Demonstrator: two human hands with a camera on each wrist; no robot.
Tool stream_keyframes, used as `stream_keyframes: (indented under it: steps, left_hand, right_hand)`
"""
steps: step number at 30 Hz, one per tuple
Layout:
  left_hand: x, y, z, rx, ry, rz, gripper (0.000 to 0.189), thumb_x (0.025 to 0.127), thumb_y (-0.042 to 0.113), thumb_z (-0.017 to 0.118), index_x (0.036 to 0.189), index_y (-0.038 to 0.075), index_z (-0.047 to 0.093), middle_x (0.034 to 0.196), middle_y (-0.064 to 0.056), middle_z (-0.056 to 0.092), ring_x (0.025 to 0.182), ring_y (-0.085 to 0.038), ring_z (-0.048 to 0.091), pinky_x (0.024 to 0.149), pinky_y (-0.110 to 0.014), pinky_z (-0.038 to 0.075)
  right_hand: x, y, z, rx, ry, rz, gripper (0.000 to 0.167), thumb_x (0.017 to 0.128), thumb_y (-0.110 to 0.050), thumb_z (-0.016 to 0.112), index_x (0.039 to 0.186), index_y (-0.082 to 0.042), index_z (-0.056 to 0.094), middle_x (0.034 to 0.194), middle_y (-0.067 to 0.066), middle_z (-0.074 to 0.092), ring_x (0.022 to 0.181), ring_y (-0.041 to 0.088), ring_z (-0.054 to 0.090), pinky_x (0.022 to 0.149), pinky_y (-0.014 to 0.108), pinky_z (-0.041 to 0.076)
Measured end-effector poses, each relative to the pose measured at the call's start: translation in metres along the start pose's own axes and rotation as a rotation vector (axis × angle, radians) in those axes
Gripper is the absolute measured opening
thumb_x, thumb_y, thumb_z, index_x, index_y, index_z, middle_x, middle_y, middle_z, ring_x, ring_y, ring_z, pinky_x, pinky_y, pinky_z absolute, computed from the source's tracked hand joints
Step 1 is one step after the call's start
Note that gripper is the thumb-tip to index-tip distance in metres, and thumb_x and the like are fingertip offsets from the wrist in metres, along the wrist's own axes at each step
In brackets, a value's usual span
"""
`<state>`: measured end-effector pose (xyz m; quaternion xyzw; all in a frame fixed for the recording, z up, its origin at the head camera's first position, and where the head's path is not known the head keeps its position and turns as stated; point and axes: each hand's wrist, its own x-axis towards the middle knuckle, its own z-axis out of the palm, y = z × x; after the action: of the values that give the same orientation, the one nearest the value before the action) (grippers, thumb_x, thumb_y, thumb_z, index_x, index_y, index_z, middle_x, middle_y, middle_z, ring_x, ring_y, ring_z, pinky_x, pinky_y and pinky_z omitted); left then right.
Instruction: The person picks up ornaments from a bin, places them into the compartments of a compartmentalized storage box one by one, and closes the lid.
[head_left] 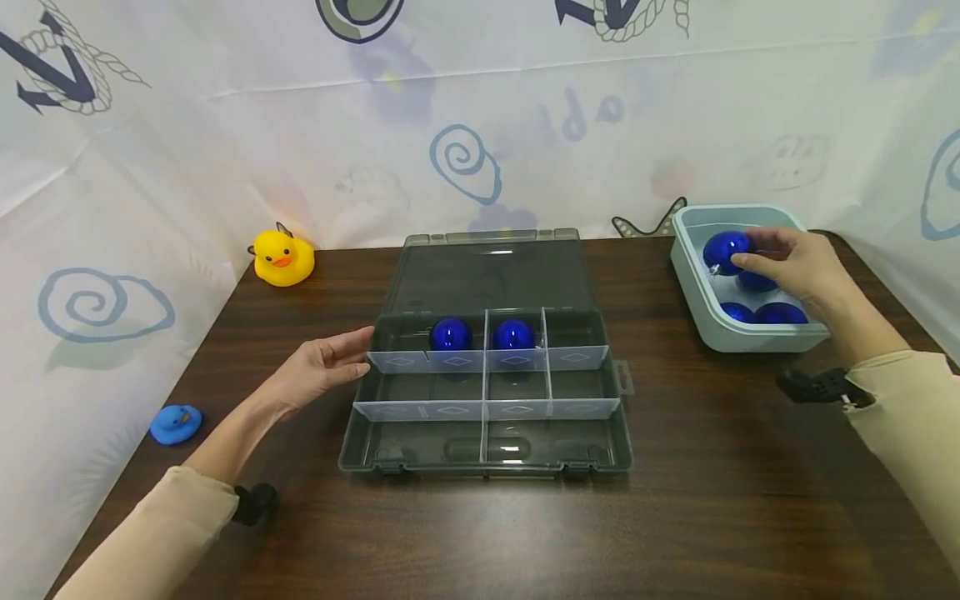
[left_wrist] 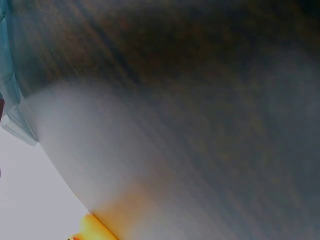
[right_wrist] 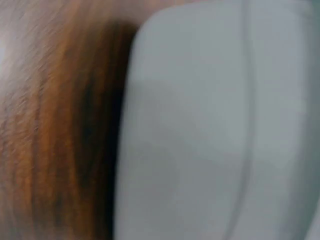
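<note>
My right hand point(head_left: 798, 262) pinches a shiny blue ball ornament point(head_left: 726, 252) with a small silver cap, over the pale blue bin point(head_left: 757, 340). Several more blue balls point(head_left: 781, 313) lie in that bin. At the left side of the dark see-through divided box point(head_left: 495, 462), my left hand point(head_left: 322, 370) touches the wall with its fingers fairly straight. Two blue balls sit in the box's back row, one ball point(head_left: 450, 335) in the left compartment and another ball point(head_left: 514, 335) in the middle one. The box's lid point(head_left: 491, 279) is folded back.
A yellow rubber duck point(head_left: 283, 258) stands at the table's back left corner, and a small blue duck point(head_left: 176, 424) by the left edge. A printed white curtain point(head_left: 525, 158) hangs behind the brown table point(head_left: 705, 500). In the right wrist view the bin's wall point(right_wrist: 190, 125) fills most of the frame.
</note>
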<state>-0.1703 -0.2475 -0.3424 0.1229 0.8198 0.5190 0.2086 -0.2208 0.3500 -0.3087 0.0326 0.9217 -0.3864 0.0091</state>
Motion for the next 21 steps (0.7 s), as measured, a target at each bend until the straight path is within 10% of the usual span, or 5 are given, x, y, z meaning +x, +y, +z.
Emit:
stream_keyframes:
  steps: [6, 11, 21]
  left_hand:
    - [-0.001, 0.001, -0.001, 0.009, -0.004, 0.008, 0.066, 0.092, 0.012, 0.060, 0.146, -0.002, 0.026, 0.152, -0.021, 0.024, 0.135, -0.038, 0.031, 0.100, -0.030, 0.038]
    - [0.000, 0.000, -0.001, 0.010, 0.000, 0.005, 0.066, 0.092, 0.012, 0.061, 0.146, -0.002, 0.026, 0.152, -0.021, 0.024, 0.136, -0.038, 0.031, 0.099, -0.027, 0.040]
    - [0.000, -0.001, -0.001, 0.000, -0.002, 0.003, 0.067, 0.091, 0.012, 0.061, 0.146, -0.002, 0.026, 0.152, -0.020, 0.024, 0.136, -0.038, 0.031, 0.099, -0.027, 0.040]
  right_hand:
    - [-0.006, -0.016, -0.002, 0.126, 0.070, -0.020, 0.070, 0.087, -0.043, 0.062, 0.143, -0.009, 0.039, 0.127, 0.002, 0.053, 0.115, 0.014, 0.050, 0.112, 0.041, 0.033]
    - [-0.015, -0.039, 0.011, 0.191, 0.096, -0.114, 0.062, 0.088, -0.035, 0.064, 0.139, -0.007, 0.044, 0.105, -0.019, 0.054, 0.092, -0.008, 0.052, 0.083, 0.006, 0.045]
    - [-0.040, -0.084, 0.079, 0.282, -0.028, -0.218, 0.055, 0.091, -0.024, 0.063, 0.139, -0.006, 0.044, 0.125, 0.015, 0.054, 0.102, 0.006, 0.053, 0.079, 0.004, 0.045]
